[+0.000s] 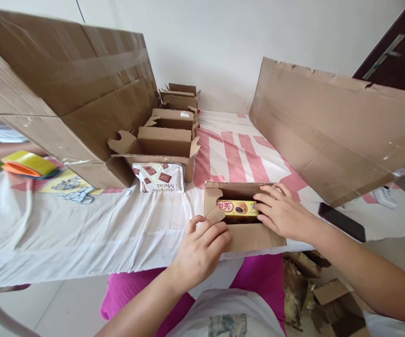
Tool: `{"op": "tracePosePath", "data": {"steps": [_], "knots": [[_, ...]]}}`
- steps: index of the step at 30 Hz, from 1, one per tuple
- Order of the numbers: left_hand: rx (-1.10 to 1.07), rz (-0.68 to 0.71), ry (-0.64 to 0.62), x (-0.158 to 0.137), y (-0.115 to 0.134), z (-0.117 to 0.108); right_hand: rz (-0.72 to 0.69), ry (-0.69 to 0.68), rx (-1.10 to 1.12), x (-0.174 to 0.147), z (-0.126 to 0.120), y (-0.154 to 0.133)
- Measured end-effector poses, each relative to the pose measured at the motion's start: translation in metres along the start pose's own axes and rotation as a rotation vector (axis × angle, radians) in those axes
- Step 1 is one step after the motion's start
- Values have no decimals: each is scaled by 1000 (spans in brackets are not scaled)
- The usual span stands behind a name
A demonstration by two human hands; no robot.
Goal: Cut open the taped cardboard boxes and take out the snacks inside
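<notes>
Nearest us, our left hand (202, 248) curls at the box's (256, 236) front left corner; whether it pinches the flap (216, 216), we cannot tell. Our right hand (282, 213) spreads over the right end, fingertips at the yellow pack (240, 209), which lies inside, walled all round! Right of that, a phone (342, 223) on the bench (146, 234). Beyond, left, a pouch (162, 179) leans before a row of open boxes (163, 161); a tall cardboard stack (107, 79) blocks that side, a big panel (328, 126) the right.
</notes>
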State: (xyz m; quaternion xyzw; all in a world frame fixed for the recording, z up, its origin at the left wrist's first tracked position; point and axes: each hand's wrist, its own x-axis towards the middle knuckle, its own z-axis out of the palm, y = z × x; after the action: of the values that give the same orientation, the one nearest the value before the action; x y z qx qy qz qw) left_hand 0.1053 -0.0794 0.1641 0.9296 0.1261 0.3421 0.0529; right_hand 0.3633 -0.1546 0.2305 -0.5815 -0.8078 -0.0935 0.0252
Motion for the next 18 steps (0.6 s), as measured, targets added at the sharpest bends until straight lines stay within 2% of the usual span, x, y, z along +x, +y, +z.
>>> {"op": "tracePosePath", "data": {"steps": [3,9,14,18], "knots": [[80,-40,-43,0,2,-1,41,21,-123,-1,-5,0],[276,-171,14,-5,4,-4,214,23,-202,-15,-5,12],[374,-352,-41,-14,-4,4,270,12,-92,-23,19,26],[330,-397,-90,-19,-10,17,328,-50,17,-20,36,35]]}}
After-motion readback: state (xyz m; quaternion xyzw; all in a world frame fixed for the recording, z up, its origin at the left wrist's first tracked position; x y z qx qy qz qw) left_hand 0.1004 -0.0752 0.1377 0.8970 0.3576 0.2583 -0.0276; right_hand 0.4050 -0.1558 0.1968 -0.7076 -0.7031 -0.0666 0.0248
